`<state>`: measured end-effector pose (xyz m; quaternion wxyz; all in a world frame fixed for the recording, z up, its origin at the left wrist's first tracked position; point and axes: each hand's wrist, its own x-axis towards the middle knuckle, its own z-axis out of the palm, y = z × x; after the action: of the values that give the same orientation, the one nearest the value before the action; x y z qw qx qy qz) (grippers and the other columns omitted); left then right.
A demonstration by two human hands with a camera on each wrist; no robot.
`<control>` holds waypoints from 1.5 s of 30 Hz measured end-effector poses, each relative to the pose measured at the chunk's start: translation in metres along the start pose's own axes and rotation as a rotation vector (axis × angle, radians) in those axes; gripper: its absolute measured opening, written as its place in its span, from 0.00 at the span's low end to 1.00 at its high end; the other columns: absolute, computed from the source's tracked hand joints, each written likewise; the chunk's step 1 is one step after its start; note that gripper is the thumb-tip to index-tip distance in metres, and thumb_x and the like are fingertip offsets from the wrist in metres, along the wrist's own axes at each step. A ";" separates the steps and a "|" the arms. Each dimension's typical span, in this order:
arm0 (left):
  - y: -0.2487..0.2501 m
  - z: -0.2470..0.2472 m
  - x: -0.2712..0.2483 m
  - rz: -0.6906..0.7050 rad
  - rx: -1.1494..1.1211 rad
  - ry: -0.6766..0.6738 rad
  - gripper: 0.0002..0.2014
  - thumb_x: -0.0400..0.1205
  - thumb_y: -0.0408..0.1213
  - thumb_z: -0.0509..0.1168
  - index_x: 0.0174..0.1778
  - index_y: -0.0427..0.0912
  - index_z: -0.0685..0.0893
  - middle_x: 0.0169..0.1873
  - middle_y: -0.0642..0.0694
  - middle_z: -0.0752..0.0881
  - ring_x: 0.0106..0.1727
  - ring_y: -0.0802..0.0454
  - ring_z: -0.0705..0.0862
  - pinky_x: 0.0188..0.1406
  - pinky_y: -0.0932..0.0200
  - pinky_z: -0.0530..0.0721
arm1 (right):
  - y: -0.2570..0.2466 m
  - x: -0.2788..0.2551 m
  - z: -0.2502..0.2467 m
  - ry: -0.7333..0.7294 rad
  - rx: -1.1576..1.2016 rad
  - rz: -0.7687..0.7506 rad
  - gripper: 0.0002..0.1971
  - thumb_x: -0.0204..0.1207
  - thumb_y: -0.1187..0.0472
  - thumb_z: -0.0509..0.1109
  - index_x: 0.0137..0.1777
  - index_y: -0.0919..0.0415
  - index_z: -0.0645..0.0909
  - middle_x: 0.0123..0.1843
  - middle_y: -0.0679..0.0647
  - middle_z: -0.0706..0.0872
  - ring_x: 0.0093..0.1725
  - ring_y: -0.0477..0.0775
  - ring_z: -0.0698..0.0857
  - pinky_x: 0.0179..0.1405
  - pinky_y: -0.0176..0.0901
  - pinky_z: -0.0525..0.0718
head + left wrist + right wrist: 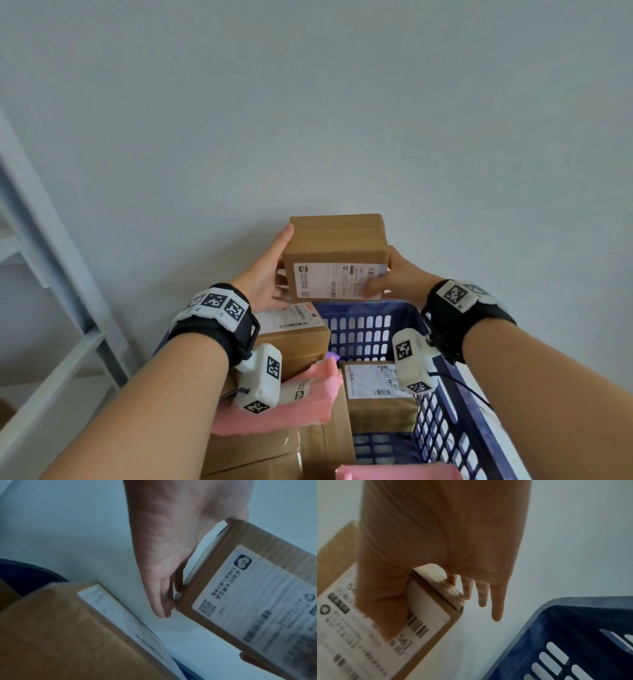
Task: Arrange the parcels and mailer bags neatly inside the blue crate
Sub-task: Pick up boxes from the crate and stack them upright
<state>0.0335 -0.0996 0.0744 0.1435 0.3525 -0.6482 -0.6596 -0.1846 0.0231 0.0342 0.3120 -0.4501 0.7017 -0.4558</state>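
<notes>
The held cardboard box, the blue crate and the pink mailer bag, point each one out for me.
held cardboard box (337, 240), head view, on its bare brown top face.
blue crate (356, 334), head view, on its slotted far wall.
pink mailer bag (308, 407), head view, on its pink surface beside the left wrist camera.

We see a plain brown cardboard box (337, 246) with a white printed shipping label bearing black barcodes, above the dark blue slotted plastic crate (359, 334). Inside that crate lie more brown cardboard parcels (294, 337) with white labels and salmon-pink plastic mailer bags (301, 404). Behind the crate the wall (308, 102) is pale grey-blue. Our black wrist straps (219, 337) carry white blocks with black-and-white square markers.
</notes>
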 end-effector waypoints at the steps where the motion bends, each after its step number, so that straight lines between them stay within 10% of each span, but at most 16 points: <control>1: 0.001 -0.001 -0.001 0.029 -0.011 -0.008 0.45 0.66 0.79 0.55 0.76 0.56 0.69 0.69 0.41 0.80 0.65 0.38 0.82 0.71 0.37 0.75 | -0.012 -0.010 0.002 0.006 0.050 0.036 0.48 0.50 0.63 0.83 0.74 0.56 0.67 0.66 0.56 0.83 0.63 0.58 0.85 0.56 0.56 0.88; 7: 0.005 0.006 -0.006 0.136 0.041 -0.037 0.34 0.68 0.68 0.67 0.62 0.49 0.82 0.59 0.45 0.86 0.69 0.44 0.79 0.75 0.36 0.70 | -0.025 -0.037 -0.006 -0.022 0.391 0.148 0.30 0.59 0.63 0.75 0.65 0.61 0.80 0.64 0.60 0.87 0.66 0.62 0.83 0.71 0.59 0.77; 12: 0.006 0.017 0.006 0.188 0.051 0.056 0.47 0.57 0.63 0.74 0.70 0.40 0.78 0.52 0.43 0.91 0.59 0.43 0.87 0.69 0.37 0.78 | -0.016 -0.045 -0.015 0.023 0.480 0.157 0.23 0.66 0.54 0.75 0.62 0.57 0.82 0.62 0.57 0.88 0.63 0.58 0.85 0.63 0.55 0.79; 15: 0.006 0.027 0.008 0.148 0.118 0.007 0.31 0.72 0.63 0.68 0.62 0.43 0.83 0.45 0.43 0.93 0.48 0.45 0.90 0.51 0.49 0.87 | -0.014 -0.044 -0.018 0.114 0.438 0.143 0.37 0.64 0.46 0.78 0.74 0.55 0.75 0.70 0.59 0.82 0.72 0.63 0.78 0.70 0.63 0.77; 18: 0.004 0.038 0.014 0.090 0.149 -0.004 0.26 0.78 0.63 0.60 0.56 0.45 0.88 0.48 0.41 0.92 0.50 0.42 0.89 0.54 0.48 0.86 | -0.020 -0.049 -0.021 0.306 0.217 0.066 0.49 0.65 0.45 0.80 0.83 0.47 0.57 0.82 0.54 0.66 0.79 0.60 0.67 0.77 0.61 0.68; 22: 0.002 0.043 0.021 0.064 0.158 0.047 0.29 0.76 0.66 0.59 0.56 0.45 0.88 0.51 0.40 0.91 0.55 0.39 0.88 0.62 0.42 0.84 | -0.035 -0.060 -0.017 0.154 -0.316 -0.029 0.55 0.62 0.44 0.82 0.85 0.52 0.53 0.78 0.48 0.68 0.69 0.48 0.73 0.71 0.43 0.71; 27: -0.007 0.046 0.023 0.034 0.149 0.066 0.26 0.77 0.64 0.60 0.54 0.46 0.88 0.51 0.39 0.91 0.54 0.40 0.88 0.63 0.43 0.84 | -0.050 -0.062 -0.004 0.035 -0.855 -0.101 0.60 0.55 0.34 0.81 0.82 0.54 0.54 0.72 0.46 0.71 0.69 0.51 0.73 0.74 0.58 0.70; 34: -0.014 0.047 0.021 0.092 0.259 0.087 0.30 0.82 0.65 0.52 0.55 0.44 0.87 0.51 0.41 0.90 0.56 0.42 0.87 0.59 0.50 0.82 | -0.058 -0.060 0.009 -0.011 -1.025 -0.107 0.59 0.56 0.50 0.83 0.82 0.50 0.49 0.70 0.49 0.69 0.65 0.54 0.75 0.64 0.54 0.80; 39: -0.033 0.024 0.026 0.129 0.707 0.165 0.13 0.84 0.41 0.59 0.59 0.43 0.86 0.59 0.43 0.86 0.65 0.43 0.82 0.66 0.50 0.78 | -0.029 -0.057 0.015 -0.152 -1.177 0.041 0.63 0.51 0.55 0.85 0.82 0.44 0.47 0.69 0.50 0.69 0.63 0.54 0.76 0.61 0.55 0.83; 45: -0.066 0.016 0.034 0.118 0.931 0.174 0.18 0.80 0.33 0.61 0.65 0.52 0.84 0.68 0.48 0.82 0.68 0.47 0.79 0.69 0.52 0.78 | 0.017 -0.048 0.039 -0.298 -1.296 0.088 0.62 0.50 0.52 0.85 0.81 0.46 0.48 0.70 0.50 0.70 0.69 0.55 0.73 0.64 0.58 0.79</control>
<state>0.0164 -0.1015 0.0006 0.0615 0.3958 -0.8792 -0.2578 -0.1386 0.0562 0.0045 0.0900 -0.5757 0.8008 0.1385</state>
